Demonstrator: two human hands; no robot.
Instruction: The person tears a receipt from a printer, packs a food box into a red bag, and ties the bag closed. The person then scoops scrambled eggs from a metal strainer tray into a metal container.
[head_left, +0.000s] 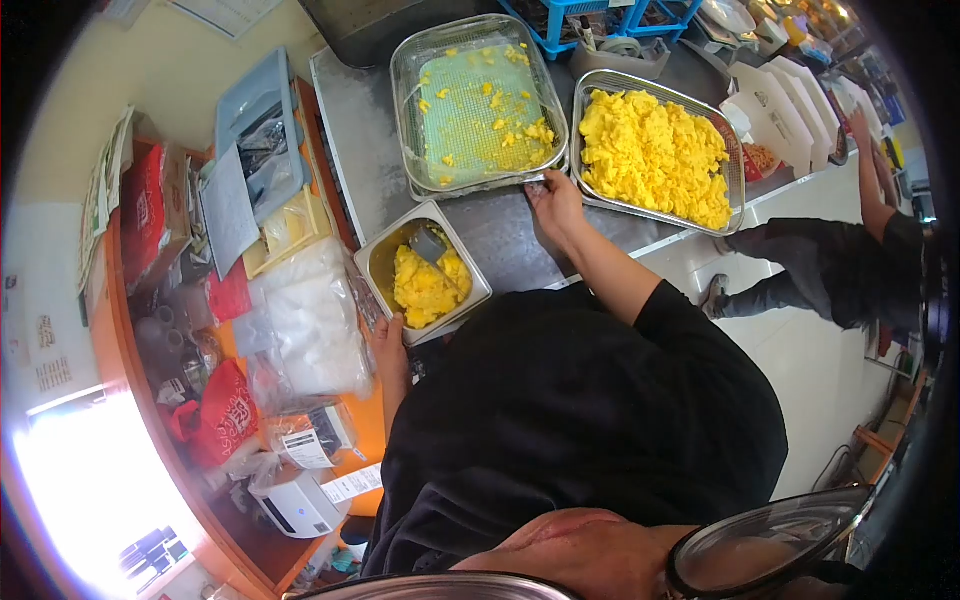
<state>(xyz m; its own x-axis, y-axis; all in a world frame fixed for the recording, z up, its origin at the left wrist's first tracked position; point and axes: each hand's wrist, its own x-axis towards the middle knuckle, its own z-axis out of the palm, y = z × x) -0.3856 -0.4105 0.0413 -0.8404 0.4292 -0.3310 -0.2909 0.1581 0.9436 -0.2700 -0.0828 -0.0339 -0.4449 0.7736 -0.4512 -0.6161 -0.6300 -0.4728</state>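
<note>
My left hand (390, 347) grips the near-left corner of a deep steel food pan (480, 275). Scrambled egg (425, 288) lies inside it, with a grey scoop (428, 247) resting on top. At the front rim of a wire mesh tray (405, 110), my right hand (557, 207) is closed on the edge; its fingertips are partly hidden. Only scattered yellow egg bits (535, 135) remain on the mesh, and a pale green surface shows through. To the right of that hand, a second steel tray (738, 165) is heaped with scrambled egg (655, 150).
Blue plastic baskets (555, 28) and a grey holder (620, 62) stand behind the trays. Open white takeaway boxes (770, 115) sit at the right, near another person (830, 265). Plastic-wrapped packs (310, 320) and a label printer (300, 503) crowd the orange shelf at left.
</note>
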